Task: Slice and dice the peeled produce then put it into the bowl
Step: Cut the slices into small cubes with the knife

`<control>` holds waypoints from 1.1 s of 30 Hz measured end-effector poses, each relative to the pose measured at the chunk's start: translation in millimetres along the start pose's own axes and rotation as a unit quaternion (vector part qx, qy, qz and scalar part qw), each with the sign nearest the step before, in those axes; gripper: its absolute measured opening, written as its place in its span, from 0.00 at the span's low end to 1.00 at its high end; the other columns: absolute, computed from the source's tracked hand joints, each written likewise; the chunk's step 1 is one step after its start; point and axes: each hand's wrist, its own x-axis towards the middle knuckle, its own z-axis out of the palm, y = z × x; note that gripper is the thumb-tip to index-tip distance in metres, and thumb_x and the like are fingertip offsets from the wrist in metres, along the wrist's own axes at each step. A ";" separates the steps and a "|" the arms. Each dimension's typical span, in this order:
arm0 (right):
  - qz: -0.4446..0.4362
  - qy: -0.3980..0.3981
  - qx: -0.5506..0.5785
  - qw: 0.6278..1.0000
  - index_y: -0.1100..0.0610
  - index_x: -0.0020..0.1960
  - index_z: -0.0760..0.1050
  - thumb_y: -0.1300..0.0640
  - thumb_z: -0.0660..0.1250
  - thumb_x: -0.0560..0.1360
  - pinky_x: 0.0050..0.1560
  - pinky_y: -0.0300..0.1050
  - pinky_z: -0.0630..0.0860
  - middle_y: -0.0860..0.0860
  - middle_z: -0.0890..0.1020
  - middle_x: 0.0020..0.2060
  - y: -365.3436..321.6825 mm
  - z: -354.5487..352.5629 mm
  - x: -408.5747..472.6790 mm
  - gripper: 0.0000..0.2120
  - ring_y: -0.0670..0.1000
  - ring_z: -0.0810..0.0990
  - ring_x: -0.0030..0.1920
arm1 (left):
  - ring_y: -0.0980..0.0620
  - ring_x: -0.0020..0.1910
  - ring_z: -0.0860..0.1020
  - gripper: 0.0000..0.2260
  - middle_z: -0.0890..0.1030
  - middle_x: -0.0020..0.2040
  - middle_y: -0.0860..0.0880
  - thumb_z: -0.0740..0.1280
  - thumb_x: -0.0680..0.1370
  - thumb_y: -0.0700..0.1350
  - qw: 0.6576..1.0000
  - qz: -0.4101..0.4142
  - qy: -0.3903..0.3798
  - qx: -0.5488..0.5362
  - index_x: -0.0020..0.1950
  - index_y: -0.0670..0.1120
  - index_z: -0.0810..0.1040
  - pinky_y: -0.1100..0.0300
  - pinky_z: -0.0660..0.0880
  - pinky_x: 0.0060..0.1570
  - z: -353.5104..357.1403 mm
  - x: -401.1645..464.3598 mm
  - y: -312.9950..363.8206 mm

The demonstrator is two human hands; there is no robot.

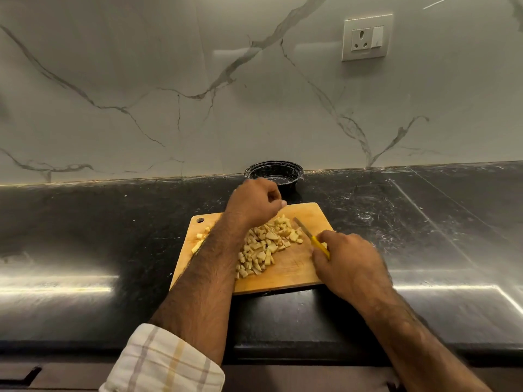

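A pile of pale yellow diced produce (266, 247) lies across the middle of a wooden cutting board (294, 274). A few pieces (199, 241) sit apart near the board's left edge. My right hand (348, 264) grips a yellow-handled knife (310, 237), its blade pointing up-left at the pile's right side. My left hand (254, 203) hovers over the far end of the pile with fingers curled; whether it holds any pieces is hidden. A black bowl (274, 171) stands behind the board against the wall.
The board rests on a dark, glossy stone counter (424, 222) with bright reflections on both sides. A marble-patterned wall rises behind, with a white socket (366, 38) at the upper right. The counter's front edge runs just below the board.
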 end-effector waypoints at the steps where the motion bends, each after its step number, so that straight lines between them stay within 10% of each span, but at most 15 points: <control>1: -0.016 0.000 0.001 1.000 0.45 0.65 0.76 0.40 0.59 0.82 0.49 0.51 0.79 0.50 0.83 0.50 -2.0 -0.7 -2.1 0.17 0.53 0.81 0.49 | 0.58 0.44 0.80 0.08 0.82 0.44 0.56 0.73 0.79 0.56 1.000 -0.008 0.015 0.001 0.50 0.52 0.84 0.55 0.81 0.47 -2.7 0.4 -3.3; 15: 0.007 0.062 0.039 0.997 0.49 0.61 0.81 0.41 0.60 0.82 0.48 0.53 0.82 0.50 0.85 0.47 -3.5 -6.8 -1.5 0.18 0.54 0.82 0.46 | 0.56 0.43 0.80 0.09 0.83 0.42 0.55 0.73 0.79 0.57 0.992 -0.087 0.084 0.020 0.47 0.53 0.84 0.57 0.77 0.42 -19.7 0.3 -28.3; 24: -0.032 -0.038 0.004 0.999 0.50 0.56 0.81 0.42 0.60 0.82 0.53 0.55 0.82 0.50 0.83 0.49 -21.0 -8.8 25.4 0.15 0.55 0.81 0.50 | 0.54 0.45 0.82 0.08 0.83 0.43 0.54 0.75 0.78 0.56 0.992 -0.108 0.060 0.012 0.46 0.52 0.84 0.53 0.82 0.48 -23.4 0.2 -34.2; 33: 0.056 0.043 0.057 0.996 0.51 0.53 0.84 0.45 0.63 0.81 0.48 0.52 0.82 0.49 0.85 0.43 2.6 -8.8 23.8 0.14 0.53 0.82 0.43 | 0.50 0.61 0.78 0.12 0.83 0.54 0.54 0.70 0.80 0.63 0.984 -0.070 -0.117 0.112 0.48 0.55 0.79 0.31 0.59 0.75 4.8 5.0 0.5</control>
